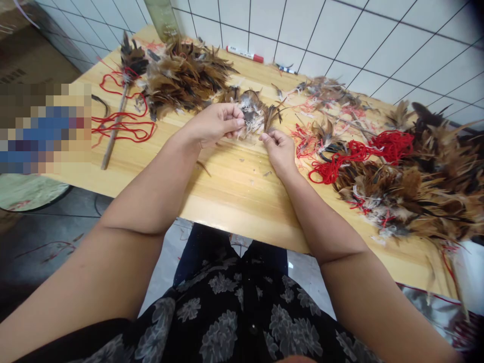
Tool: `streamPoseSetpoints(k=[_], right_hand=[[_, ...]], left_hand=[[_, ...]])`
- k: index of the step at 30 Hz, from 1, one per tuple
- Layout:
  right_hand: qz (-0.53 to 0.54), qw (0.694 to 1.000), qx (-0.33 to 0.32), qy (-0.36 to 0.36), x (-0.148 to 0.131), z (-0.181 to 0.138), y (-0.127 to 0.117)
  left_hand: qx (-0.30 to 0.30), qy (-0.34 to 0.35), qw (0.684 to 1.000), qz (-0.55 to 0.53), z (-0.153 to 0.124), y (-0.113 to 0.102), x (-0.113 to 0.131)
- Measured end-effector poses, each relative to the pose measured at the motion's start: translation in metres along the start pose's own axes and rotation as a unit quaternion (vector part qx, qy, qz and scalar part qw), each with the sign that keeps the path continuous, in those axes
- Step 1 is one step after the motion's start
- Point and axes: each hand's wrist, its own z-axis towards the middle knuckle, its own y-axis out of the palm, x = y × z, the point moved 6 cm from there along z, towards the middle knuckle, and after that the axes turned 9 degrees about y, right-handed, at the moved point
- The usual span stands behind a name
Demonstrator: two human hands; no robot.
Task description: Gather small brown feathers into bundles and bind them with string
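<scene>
Left hand (217, 123) pinched shut on fluffy end of feather bundle (252, 112); right hand (280, 150) fingertips closed on its darker end. Bundle spans between both hands, long axis left-right, just over bench (234, 191).

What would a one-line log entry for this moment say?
left hand: pinches small feather bunch | right hand: pinches same bunch, lower side | table: feather piles, red string, marker

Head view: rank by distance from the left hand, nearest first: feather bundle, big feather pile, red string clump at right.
1. feather bundle: pinched in the left hand, at centre.
2. big feather pile: just behind, to the left.
3. red string clump: far right, beyond the right hand.
</scene>
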Motion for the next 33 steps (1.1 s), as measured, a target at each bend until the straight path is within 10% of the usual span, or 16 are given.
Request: streamPoseSetpoints(k=[7,13,33], right_hand=[[0.032,0.999,0.021,-0.008,0.004,0.003,-0.003],[0.026,0.999,0.034,-0.022,0.013,0.009,-0.006],[0.019,0.999,0.036,-0.022,0.014,0.011,-0.006]], left_hand=[[-0.095,-0.038,0.995,-0.017,-0.001,0.02,-0.004],[-0.011,0.029,0.998,-0.062,-0.004,0.001,0.014],[-0.123,-0.006,0.942,0.311,-0.004,0.024,0.012]])
